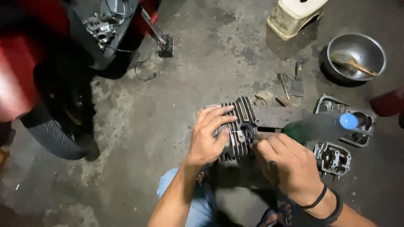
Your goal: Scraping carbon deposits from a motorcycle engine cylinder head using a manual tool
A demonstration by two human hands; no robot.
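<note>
A finned metal engine cylinder point(242, 115) sits on the concrete floor in front of me. My left hand point(208, 136) lies spread over its left side and holds it steady. My right hand point(288, 164), with dark bands on the wrist, grips a thin dark tool point(261, 135) whose tip touches the fitting on the cylinder's right face. A green bottle with a blue cap point(324, 126) lies just beyond my right hand.
A red motorcycle point(25, 71) with its tyre point(54, 136) stands at left. Engine covers point(334, 157) lie at right. A steel bowl point(357, 54) holding a brush, a scraper point(298, 82), a screwdriver point(283, 86) and a pale stool point(294, 14) are farther back.
</note>
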